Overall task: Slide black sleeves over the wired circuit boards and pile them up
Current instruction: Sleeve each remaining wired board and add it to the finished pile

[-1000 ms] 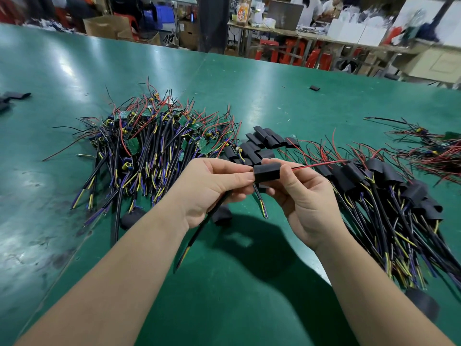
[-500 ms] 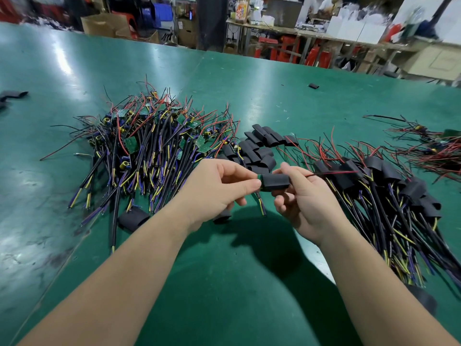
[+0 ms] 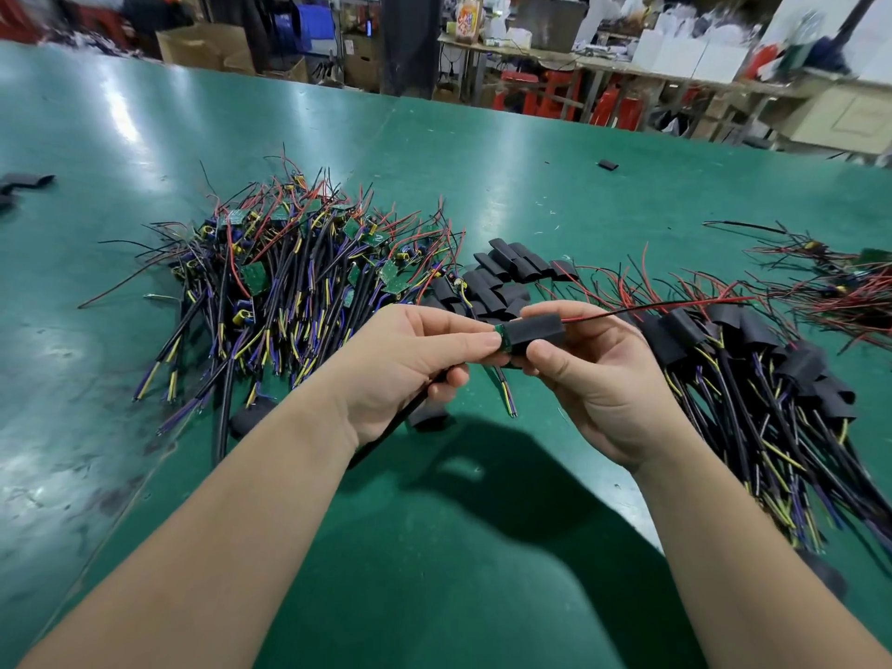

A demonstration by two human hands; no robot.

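Pinched the circuit board (image 3: 502,341) with fingertips of the left hand (image 3: 400,374); clamped the black sleeve (image 3: 538,333) between thumb and fingers of the right hand (image 3: 608,393), above the green table (image 3: 72,379), with a red wire (image 3: 651,309) trailing right.

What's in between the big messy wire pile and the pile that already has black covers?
In the head view, a heap of loose black sleeves lies between them.

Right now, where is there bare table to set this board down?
Bare green table lies nearest you, between the unsleeved pile on the left and the sleeved pile on the right; more lies far, beyond the loose sleeves. Crowded: the middle strip joining both piles.
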